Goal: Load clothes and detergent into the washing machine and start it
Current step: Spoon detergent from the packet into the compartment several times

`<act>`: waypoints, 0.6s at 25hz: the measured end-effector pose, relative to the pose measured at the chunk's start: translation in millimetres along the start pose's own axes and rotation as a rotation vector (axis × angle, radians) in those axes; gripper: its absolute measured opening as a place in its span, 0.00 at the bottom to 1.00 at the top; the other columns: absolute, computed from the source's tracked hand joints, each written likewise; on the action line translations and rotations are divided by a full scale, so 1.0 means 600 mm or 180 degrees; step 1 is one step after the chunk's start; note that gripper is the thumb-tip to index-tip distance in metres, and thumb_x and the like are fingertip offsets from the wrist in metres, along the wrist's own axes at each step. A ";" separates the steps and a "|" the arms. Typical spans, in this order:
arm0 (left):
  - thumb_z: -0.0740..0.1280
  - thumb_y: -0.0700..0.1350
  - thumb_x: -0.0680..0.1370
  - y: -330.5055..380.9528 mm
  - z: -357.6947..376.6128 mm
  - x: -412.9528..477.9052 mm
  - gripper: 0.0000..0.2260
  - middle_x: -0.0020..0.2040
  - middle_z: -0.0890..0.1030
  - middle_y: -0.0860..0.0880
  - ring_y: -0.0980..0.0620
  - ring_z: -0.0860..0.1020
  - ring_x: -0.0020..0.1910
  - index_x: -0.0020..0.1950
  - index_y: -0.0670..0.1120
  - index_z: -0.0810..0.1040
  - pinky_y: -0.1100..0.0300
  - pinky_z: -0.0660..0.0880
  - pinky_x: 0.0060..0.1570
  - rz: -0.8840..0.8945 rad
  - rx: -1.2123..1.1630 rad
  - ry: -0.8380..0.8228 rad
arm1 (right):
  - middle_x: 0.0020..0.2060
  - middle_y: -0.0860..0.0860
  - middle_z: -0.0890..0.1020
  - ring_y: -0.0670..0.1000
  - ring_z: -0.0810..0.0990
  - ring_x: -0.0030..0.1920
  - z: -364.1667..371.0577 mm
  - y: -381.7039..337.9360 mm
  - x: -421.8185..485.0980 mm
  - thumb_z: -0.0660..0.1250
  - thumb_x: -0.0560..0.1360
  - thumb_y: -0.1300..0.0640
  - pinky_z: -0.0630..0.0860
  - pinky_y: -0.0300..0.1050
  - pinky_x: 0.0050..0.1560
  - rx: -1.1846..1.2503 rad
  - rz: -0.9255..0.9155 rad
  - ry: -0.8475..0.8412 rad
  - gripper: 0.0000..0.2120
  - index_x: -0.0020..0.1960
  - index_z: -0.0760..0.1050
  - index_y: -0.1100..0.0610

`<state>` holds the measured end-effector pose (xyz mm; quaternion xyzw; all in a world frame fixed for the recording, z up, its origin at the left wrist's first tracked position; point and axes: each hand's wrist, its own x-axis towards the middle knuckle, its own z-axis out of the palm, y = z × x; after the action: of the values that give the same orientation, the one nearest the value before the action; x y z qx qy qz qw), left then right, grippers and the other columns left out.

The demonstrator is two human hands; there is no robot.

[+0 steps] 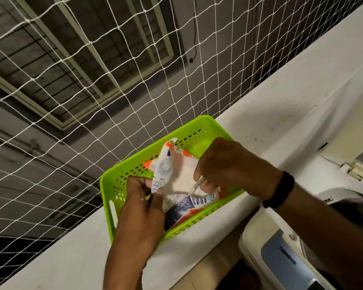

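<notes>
Green plastic, perforated along its walls: that is the basket (107,185) I see sitting on the white ledge (270,114), and the detergent packet (182,170) lies inside it with its torn mouth facing up. Pale powder shows inside the opening.

From my feed, the left hand (143,206) is at the packet's near left edge, thumb and fingers pinching the wrapper and holding the mouth apart. The right hand (228,164) comes in from the right, over the far side of the basket, its fingers curled round a thin pale handle (196,185) that slants down into the packet. I cannot tell what is at the handle's lower end; it sits against the powder and the wrapper. A black band (280,190) wraps that wrist.

Both hands are touching the packet, one on each side of its opening. The washing machine (281,258) stands just below the ledge at the lower right. White netting (92,80) stretches behind the ledge.
</notes>
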<state>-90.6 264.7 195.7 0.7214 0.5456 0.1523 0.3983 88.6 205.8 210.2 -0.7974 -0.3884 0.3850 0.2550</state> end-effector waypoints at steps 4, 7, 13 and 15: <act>0.64 0.48 0.80 0.000 0.003 0.001 0.06 0.44 0.84 0.60 0.58 0.78 0.29 0.45 0.57 0.71 0.52 0.77 0.38 0.0038 -0.0116 0.0052 | 0.25 0.52 0.83 0.49 0.83 0.28 0.002 0.008 0.000 0.63 0.69 0.61 0.80 0.46 0.41 0.0932 0.0140 0.0375 0.10 0.35 0.81 0.62; 0.66 0.47 0.80 0.002 0.003 0.003 0.05 0.41 0.84 0.61 0.57 0.78 0.30 0.45 0.55 0.73 0.50 0.78 0.39 0.0030 -0.0164 0.0175 | 0.29 0.53 0.85 0.54 0.85 0.37 -0.007 0.017 -0.004 0.65 0.66 0.57 0.81 0.53 0.50 0.0746 0.0062 0.0661 0.09 0.40 0.83 0.60; 0.66 0.31 0.76 0.003 0.005 0.001 0.17 0.50 0.84 0.62 0.59 0.82 0.53 0.54 0.53 0.76 0.46 0.78 0.57 0.0227 -0.0395 0.0058 | 0.30 0.58 0.85 0.57 0.86 0.35 -0.045 0.041 -0.043 0.68 0.67 0.63 0.83 0.56 0.49 0.1680 0.0093 0.0832 0.06 0.35 0.84 0.62; 0.64 0.26 0.73 0.003 0.005 -0.001 0.24 0.54 0.83 0.60 0.59 0.81 0.57 0.56 0.54 0.76 0.45 0.77 0.61 0.0356 -0.0517 0.0089 | 0.33 0.63 0.84 0.59 0.85 0.34 -0.061 0.050 -0.060 0.66 0.72 0.71 0.85 0.51 0.41 0.2193 0.0160 0.0709 0.08 0.37 0.83 0.68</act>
<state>-87.3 262.8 195.3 0.7139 0.4958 0.2280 0.4388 116.7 155.8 225.0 -0.7111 -0.1860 0.4101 0.5400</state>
